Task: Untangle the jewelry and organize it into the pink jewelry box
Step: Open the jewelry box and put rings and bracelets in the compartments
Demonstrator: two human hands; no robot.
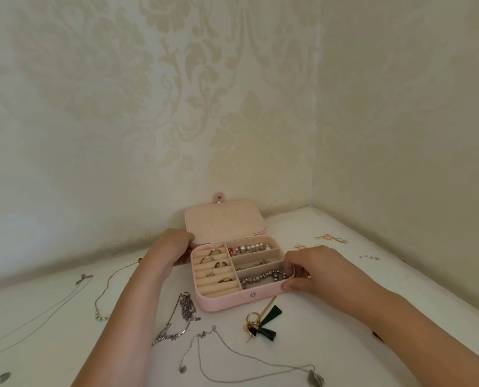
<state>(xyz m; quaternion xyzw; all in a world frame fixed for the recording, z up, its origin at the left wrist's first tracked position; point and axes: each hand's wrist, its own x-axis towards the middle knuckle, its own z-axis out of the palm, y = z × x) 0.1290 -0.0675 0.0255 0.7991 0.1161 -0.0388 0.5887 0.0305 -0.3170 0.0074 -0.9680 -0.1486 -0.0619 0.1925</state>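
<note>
Cream patterned wallpaper [232,107] closes off the corner, and the white tabletop [344,344] below it carries everything I'm sorting. At its middle sits the pink jewelry box [224,301], open, its lid [224,222] leaning back toward the wall so the compartments face me. My left hand [174,245] curls round the box's back left corner by the hinge, to steady it, I'd say. My right hand [313,268] pinches the near right corner, thumb on the outer wall and fingers hooked over the rim beside the beaded bracelet [263,277] in the nearest compartment; I cannot tell whether my fingertips touch the beads. Rings [213,259] sit in the padded rolls on the left, and pearl pieces [249,248] fill the far right compartment. Plenty waits outside: a bunched silver chain [186,305] just off the box's front left, green tassel earrings [263,322] in front of it, and a long thin necklace [246,361] nearer me. Gripping both corners suits squaring the box up, with the knotted chain likely the fiddliest piece left
</note>
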